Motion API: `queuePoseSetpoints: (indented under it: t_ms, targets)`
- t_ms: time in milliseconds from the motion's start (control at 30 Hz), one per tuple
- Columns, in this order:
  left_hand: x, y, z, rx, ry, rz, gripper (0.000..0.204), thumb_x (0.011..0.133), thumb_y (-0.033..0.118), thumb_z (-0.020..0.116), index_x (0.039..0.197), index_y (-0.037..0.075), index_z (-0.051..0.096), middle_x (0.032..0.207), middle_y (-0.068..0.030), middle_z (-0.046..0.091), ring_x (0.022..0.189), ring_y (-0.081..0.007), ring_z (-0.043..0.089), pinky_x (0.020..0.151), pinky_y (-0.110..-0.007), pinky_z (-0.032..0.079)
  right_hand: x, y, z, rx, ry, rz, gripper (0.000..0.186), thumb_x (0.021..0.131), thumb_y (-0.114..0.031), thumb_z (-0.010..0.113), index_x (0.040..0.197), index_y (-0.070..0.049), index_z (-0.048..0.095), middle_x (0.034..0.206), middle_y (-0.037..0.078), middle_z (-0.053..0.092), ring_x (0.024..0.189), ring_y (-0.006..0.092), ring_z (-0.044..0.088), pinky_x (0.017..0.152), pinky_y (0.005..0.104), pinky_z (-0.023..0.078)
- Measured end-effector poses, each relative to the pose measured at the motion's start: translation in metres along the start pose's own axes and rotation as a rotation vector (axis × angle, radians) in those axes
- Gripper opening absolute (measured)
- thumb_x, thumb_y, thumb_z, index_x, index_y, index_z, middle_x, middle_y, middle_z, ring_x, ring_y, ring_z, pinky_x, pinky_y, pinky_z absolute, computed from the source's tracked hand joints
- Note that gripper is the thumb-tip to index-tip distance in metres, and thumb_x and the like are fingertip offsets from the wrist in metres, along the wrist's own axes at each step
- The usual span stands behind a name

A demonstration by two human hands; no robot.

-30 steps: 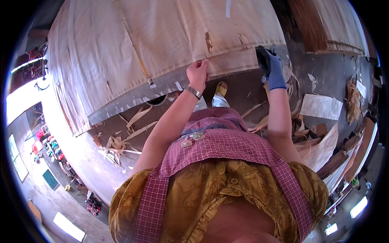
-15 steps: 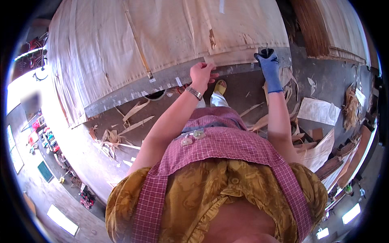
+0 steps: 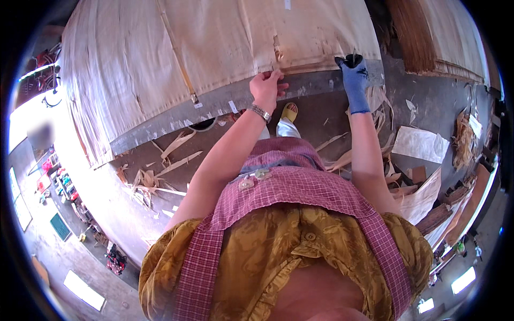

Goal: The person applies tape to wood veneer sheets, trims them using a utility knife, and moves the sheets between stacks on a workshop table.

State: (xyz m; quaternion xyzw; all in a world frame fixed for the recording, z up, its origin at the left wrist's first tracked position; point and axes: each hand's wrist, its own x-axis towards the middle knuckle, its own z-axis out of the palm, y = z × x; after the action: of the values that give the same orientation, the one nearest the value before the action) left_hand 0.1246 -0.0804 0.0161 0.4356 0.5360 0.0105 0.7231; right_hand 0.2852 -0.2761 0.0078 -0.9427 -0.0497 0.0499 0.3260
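A large pale veneer sheet [image 3: 219, 37] with cracks and a small torn gap lies over a grey board [image 3: 166, 120], whose front edge shows. A narrow veneer strip [image 3: 305, 66] lies along the sheet's near edge. My left hand [image 3: 266, 88], bare with a metal watch at the wrist, pinches that strip's left part, fingers curled. My right hand [image 3: 353, 80], in a blue glove with black palm, is curled at the strip's right end, round something thin and small that I cannot make out.
A stack of brown-edged veneer [image 3: 439, 37] stands at upper right. Veneer scraps [image 3: 150, 184] litter the floor around my feet, with a pale sheet [image 3: 420, 144] on the right. My yellow sandal [image 3: 290, 111] shows below the board. Mixed clutter [image 3: 115, 259] lines the far left.
Both hands have moved up toward the sheet, the right glove turning over. The narrow strip has shifted up onto the sheet's edge, exposing more grey board beneath it.
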Motion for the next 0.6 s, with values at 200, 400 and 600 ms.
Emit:
queuePoseSetpoints:
  t_ms: [200, 400, 600]
  targets:
    - [-0.031, -0.029, -0.018, 0.361, 0.034, 0.296, 0.024, 0.086, 0.017, 0.066, 0.105, 0.004, 0.057, 0.097, -0.0090, 0.063, 0.061, -0.0198, 0.065, 0.048, -0.029, 0.050, -0.021, 0.012, -0.021, -0.025, 0.116, -0.143, 0.045, 0.079, -0.033, 0.074, 0.106, -0.001, 0.056, 0.096, 0.016, 0.062, 0.087, 0.0331, 0.061, 0.077, 0.0410, 0.049]
    - [-0.046, -0.014, -0.015, 0.999, -0.058, 1.159, 0.039, 0.076, 0.014, 0.067, 0.113, 0.009, 0.056, 0.109, -0.0084, 0.057, 0.104, -0.0302, 0.052, 0.087, -0.042, 0.042, -0.033, -0.014, -0.022, -0.150, 0.023, -0.135, 0.055, 0.075, -0.037, 0.076, 0.110, -0.002, 0.053, 0.106, 0.018, 0.056, 0.096, 0.0360, 0.058, 0.079, 0.0440, 0.049]
    - [-0.025, 0.000, -0.026, 1.016, 0.205, 1.035, 0.042, 0.075, 0.018, 0.069, 0.115, 0.011, 0.055, 0.111, -0.0095, 0.056, 0.106, -0.0302, 0.051, 0.088, -0.042, 0.040, -0.015, -0.006, -0.009, -0.208, 0.041, -0.110, 0.060, 0.071, -0.037, 0.079, 0.110, -0.001, 0.051, 0.107, 0.019, 0.056, 0.099, 0.0374, 0.057, 0.083, 0.0446, 0.048]
